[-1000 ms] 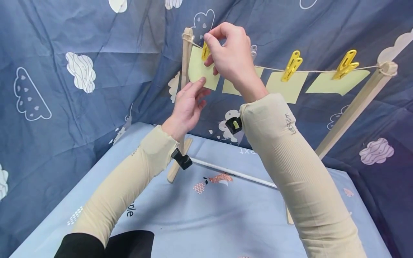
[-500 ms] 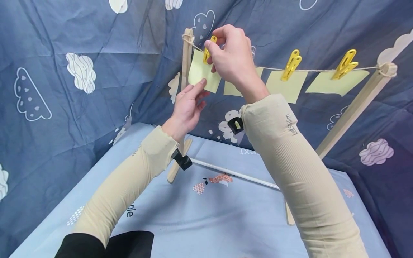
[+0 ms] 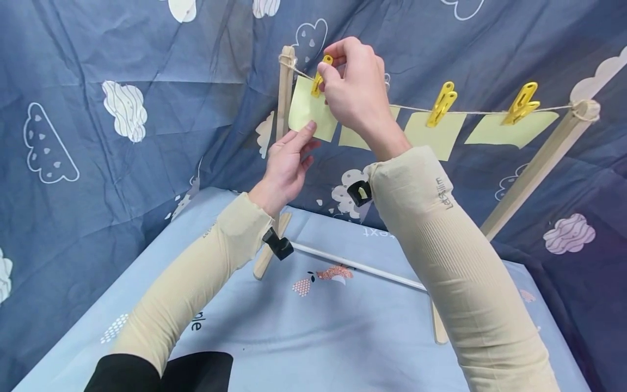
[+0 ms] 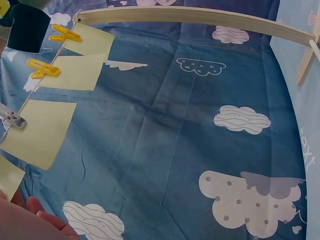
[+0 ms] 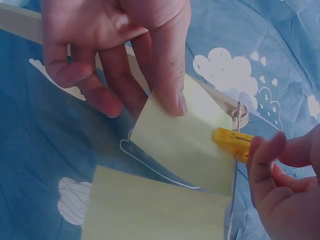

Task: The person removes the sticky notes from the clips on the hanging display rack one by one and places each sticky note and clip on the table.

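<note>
Thumb and fingers of my left hand (image 3: 284,166) pinch the lower edge of a pale yellow sticky note (image 3: 307,109) near the left post. A yellow clothespin (image 5: 230,141) bites the note's top edge at the string, seen in the right wrist view. My right hand (image 3: 360,87) pinches the clothespin's handle end between thumb and fingers. In the left wrist view, a clear clothespin (image 4: 14,119) holds another note (image 4: 42,132) beside it. Farther right, two yellow clothespins (image 3: 442,104) hold the other notes (image 3: 436,136) on the line.
A twine line (image 3: 480,112) runs between a left wooden post (image 3: 284,92) and a right wooden post (image 3: 539,163). A white rod (image 3: 357,265) joins their bases above the light blue cloth (image 3: 303,332). Dark blue cloud-print fabric (image 3: 161,109) hangs behind and at the sides.
The right hand, clothespin and note have shifted slightly right and down. More of the clothespin's handle end shows now. The left hand keeps its pinch on the note.
</note>
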The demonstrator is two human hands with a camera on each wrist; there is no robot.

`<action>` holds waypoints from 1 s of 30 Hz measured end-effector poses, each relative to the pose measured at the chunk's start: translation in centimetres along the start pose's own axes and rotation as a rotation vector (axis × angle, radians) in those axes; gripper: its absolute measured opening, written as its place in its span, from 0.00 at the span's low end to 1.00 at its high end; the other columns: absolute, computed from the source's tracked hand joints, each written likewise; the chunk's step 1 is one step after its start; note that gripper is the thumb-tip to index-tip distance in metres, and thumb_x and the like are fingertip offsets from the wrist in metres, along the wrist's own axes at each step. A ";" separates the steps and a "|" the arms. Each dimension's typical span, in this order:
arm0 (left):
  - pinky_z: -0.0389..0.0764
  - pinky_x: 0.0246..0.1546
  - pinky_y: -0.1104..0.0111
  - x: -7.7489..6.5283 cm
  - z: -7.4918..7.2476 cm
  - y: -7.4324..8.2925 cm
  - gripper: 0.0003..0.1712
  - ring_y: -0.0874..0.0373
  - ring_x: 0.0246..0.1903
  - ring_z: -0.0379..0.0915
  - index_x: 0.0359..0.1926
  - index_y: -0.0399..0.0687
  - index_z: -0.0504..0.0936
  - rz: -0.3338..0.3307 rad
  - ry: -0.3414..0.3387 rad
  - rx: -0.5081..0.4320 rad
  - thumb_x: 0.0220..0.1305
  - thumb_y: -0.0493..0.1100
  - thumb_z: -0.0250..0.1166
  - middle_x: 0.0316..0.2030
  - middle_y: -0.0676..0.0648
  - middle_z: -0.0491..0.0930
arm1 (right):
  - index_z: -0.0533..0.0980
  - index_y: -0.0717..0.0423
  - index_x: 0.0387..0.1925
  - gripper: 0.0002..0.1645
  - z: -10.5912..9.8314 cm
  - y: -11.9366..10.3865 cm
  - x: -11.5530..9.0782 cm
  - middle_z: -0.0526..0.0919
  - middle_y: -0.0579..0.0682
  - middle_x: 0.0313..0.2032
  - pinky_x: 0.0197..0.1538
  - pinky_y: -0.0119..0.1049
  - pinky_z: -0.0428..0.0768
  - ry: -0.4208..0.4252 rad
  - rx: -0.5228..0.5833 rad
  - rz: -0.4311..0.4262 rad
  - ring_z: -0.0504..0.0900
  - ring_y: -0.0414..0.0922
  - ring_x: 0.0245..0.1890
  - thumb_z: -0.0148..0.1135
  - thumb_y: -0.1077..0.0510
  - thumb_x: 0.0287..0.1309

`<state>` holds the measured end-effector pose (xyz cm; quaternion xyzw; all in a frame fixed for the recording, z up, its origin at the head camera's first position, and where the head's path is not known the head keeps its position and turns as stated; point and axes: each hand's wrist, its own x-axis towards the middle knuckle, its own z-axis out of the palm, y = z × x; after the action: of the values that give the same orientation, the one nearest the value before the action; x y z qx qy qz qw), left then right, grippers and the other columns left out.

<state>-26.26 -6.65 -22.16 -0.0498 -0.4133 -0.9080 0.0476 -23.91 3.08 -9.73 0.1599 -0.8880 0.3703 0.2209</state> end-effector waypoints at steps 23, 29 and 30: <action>0.65 0.37 0.70 -0.2 0.2 -0.3 0.14 0.62 0.30 0.75 0.21 0.54 0.83 0.016 0.006 0.010 0.65 0.42 0.63 0.20 0.57 0.80 | 0.78 0.56 0.50 0.14 -0.1 0.4 0.2 0.79 0.44 0.32 0.37 0.25 0.72 0.195 0.045 -0.131 0.77 0.33 0.28 0.53 0.57 0.68; 0.65 0.36 0.70 -0.3 0.3 -0.2 0.14 0.62 0.30 0.76 0.21 0.53 0.83 0.016 0.012 0.010 0.65 0.42 0.64 0.20 0.57 0.80 | 0.78 0.56 0.50 0.13 -0.2 0.4 0.2 0.80 0.45 0.31 0.36 0.25 0.73 0.209 0.070 -0.155 0.77 0.32 0.26 0.53 0.58 0.68; 0.65 0.36 0.70 -0.3 0.3 -0.2 0.14 0.62 0.30 0.76 0.21 0.53 0.83 0.016 0.013 0.009 0.65 0.42 0.64 0.20 0.57 0.80 | 0.78 0.56 0.50 0.13 -0.3 0.3 0.2 0.80 0.45 0.31 0.36 0.24 0.73 0.213 0.074 -0.158 0.77 0.32 0.26 0.53 0.58 0.68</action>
<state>-25.98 -6.30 -22.13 -0.0468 -0.4166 -0.9060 0.0577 -24.18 3.49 -9.62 0.1971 -0.8299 0.3992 0.3363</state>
